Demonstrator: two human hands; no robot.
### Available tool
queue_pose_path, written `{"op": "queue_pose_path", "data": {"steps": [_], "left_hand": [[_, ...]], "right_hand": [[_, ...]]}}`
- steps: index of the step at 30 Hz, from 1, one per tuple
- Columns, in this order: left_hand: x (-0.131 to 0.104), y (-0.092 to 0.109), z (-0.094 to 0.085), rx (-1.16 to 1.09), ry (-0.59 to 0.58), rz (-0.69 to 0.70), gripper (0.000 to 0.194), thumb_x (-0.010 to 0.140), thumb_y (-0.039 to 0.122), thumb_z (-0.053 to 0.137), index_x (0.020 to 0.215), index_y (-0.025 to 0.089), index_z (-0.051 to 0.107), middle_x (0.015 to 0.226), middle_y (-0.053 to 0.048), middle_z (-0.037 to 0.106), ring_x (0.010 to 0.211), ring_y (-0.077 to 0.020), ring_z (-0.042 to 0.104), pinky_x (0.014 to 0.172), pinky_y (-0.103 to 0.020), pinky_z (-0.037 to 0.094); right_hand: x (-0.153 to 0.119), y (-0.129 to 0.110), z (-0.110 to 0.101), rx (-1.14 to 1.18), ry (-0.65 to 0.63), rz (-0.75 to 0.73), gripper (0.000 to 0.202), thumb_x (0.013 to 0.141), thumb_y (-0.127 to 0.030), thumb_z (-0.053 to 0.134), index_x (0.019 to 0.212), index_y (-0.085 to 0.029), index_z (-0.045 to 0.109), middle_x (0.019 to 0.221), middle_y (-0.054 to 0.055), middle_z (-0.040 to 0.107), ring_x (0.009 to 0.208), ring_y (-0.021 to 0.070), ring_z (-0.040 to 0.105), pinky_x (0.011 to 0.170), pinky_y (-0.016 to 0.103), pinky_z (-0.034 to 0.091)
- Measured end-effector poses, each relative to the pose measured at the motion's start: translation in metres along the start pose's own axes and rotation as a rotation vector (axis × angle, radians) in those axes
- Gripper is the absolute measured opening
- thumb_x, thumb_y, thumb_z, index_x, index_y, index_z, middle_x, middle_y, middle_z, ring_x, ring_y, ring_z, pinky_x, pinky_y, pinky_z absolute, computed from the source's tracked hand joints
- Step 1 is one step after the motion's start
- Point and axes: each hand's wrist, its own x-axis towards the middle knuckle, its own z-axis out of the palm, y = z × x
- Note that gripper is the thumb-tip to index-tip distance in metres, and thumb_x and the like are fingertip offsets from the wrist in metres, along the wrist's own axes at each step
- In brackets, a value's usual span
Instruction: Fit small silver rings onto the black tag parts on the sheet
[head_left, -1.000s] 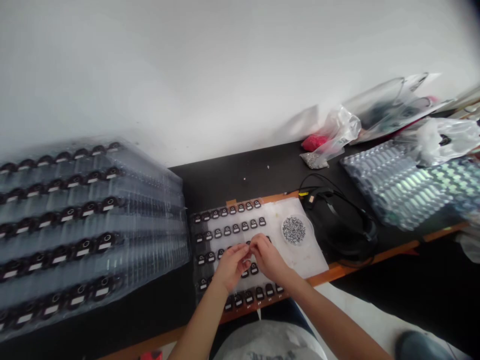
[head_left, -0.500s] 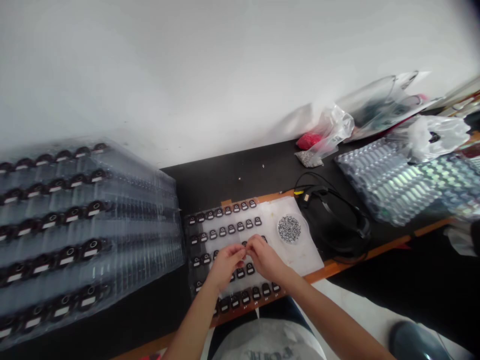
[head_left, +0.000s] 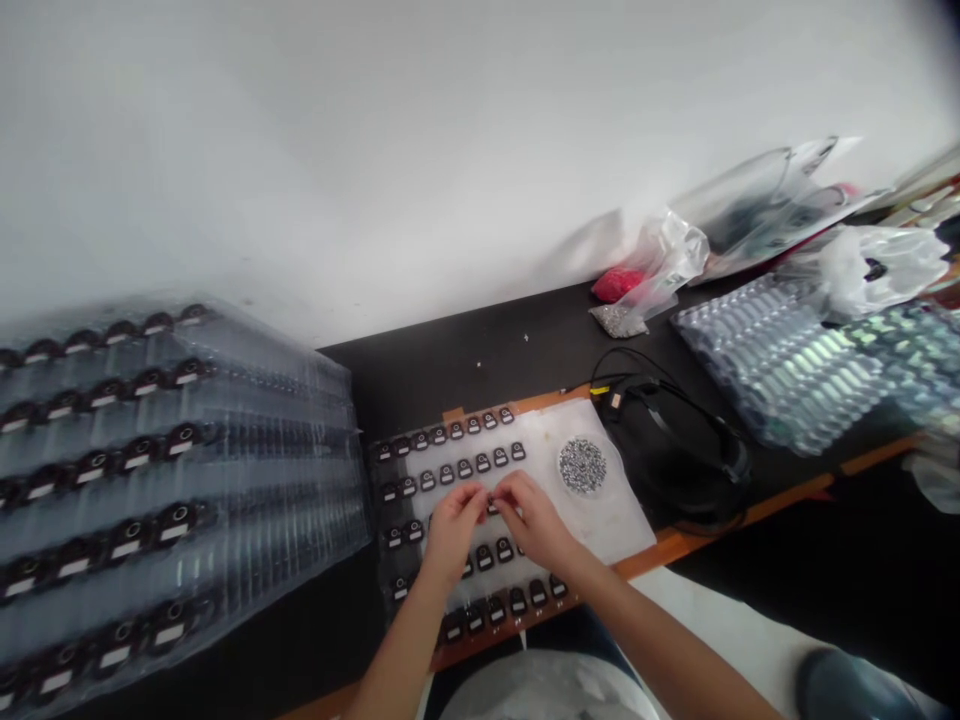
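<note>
My left hand (head_left: 454, 530) and my right hand (head_left: 534, 518) meet over a clear plastic tray (head_left: 431, 505). The fingertips of both are pinched close together. A small dark piece (head_left: 492, 504) shows between them; whether it is held or sits in the tray below, I cannot tell. Rows of small black parts (head_left: 484, 557), each with a ring and a white label, fill the tray, and my hands hide some of the middle row. Right of my right hand, a round clear dish (head_left: 583, 467) holds many tiny silvery pieces.
At the left stands a tall stack of clear trays (head_left: 285, 480) with similar black parts. A white sheet (head_left: 622, 520) lies under the dish. Further right are a black headset with a cable (head_left: 675, 450), empty-looking clear trays (head_left: 780, 360) and plastic bags (head_left: 660, 260) by the wall.
My right hand's fingers have shifted slightly, and a dark piece now shows between the fingertips. The whole view has tilted a little; the hands stay over the same part of the tray.
</note>
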Motion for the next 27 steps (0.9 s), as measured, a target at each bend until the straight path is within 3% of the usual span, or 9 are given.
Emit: {"op": "queue_pose_path", "data": {"steps": [3, 6, 10, 17, 27], "left_hand": [[0.026, 0.009, -0.013, 0.328, 0.107, 0.234, 0.013, 0.074, 0.031, 0.059, 0.075, 0.018, 0.063, 0.07, -0.001, 0.057, 0.063, -0.0131, 0.05, 0.06, -0.024, 0.039], [0.06, 0.018, -0.026, 0.696, 0.204, 0.534, 0.011, 0.076, 0.021, 0.053, 0.071, 0.018, 0.062, 0.083, -0.005, 0.057, 0.079, -0.0176, 0.052, 0.073, -0.029, 0.041], [0.099, 0.023, -0.036, 1.082, 0.235, 0.754, 0.014, 0.077, 0.016, 0.05, 0.072, 0.018, 0.063, 0.088, -0.008, 0.056, 0.088, -0.0218, 0.049, 0.082, -0.036, 0.04], [0.12, 0.026, -0.036, 1.351, 0.183, 0.812, 0.017, 0.077, 0.012, 0.049, 0.067, 0.018, 0.063, 0.087, -0.009, 0.056, 0.089, -0.0234, 0.045, 0.076, -0.037, 0.039], [0.125, 0.026, -0.036, 1.406, 0.154, 0.814, 0.02, 0.08, 0.013, 0.047, 0.067, 0.017, 0.063, 0.087, -0.01, 0.055, 0.09, -0.0238, 0.044, 0.075, -0.036, 0.038]], "right_hand": [[-0.005, 0.005, -0.001, 0.015, 0.012, 0.037, 0.01, 0.085, -0.011, 0.046, 0.084, -0.019, 0.051, 0.084, 0.003, 0.051, 0.079, 0.0159, 0.051, 0.072, 0.029, 0.043], [-0.012, 0.011, -0.002, 0.03, 0.011, 0.089, 0.01, 0.085, -0.011, 0.046, 0.085, -0.019, 0.052, 0.084, 0.003, 0.051, 0.076, 0.0148, 0.051, 0.069, 0.027, 0.043], [-0.022, 0.017, -0.003, 0.033, -0.007, 0.123, 0.01, 0.084, -0.011, 0.046, 0.083, -0.019, 0.052, 0.082, 0.002, 0.051, 0.075, 0.0149, 0.051, 0.067, 0.027, 0.043], [-0.032, 0.019, -0.009, 0.064, -0.028, 0.186, 0.01, 0.085, -0.012, 0.045, 0.084, -0.02, 0.052, 0.083, 0.002, 0.051, 0.076, 0.0151, 0.052, 0.068, 0.028, 0.044], [-0.034, 0.021, -0.012, 0.061, -0.005, 0.199, 0.01, 0.084, -0.013, 0.046, 0.082, -0.02, 0.052, 0.082, 0.002, 0.052, 0.074, 0.0151, 0.052, 0.067, 0.028, 0.045]]}}
